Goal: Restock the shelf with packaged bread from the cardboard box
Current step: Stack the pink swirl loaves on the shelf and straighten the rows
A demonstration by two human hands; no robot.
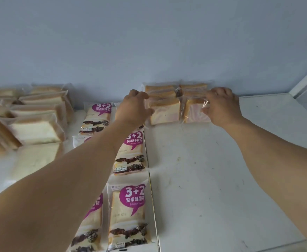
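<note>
Head view: left hand [134, 104] and right hand [222, 106] each clasp a bread pack [165, 110], [194, 111]. Packs side by side against the back wall [149, 42]; bare shelf [222, 170] lies nearer the person.

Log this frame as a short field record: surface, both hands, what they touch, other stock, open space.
surface: white shelf, scuffed, against a pale wall
left hand: gripping the left side of the clear-wrapped bread packs
right hand: gripping the right side of the same group
pack position: at the back of the shelf, by the wall
other stock: purple-label bread packs in rows at centre; plain sliced bread packs at left
open space: right part of shelf
cardboard box: not visible
</note>
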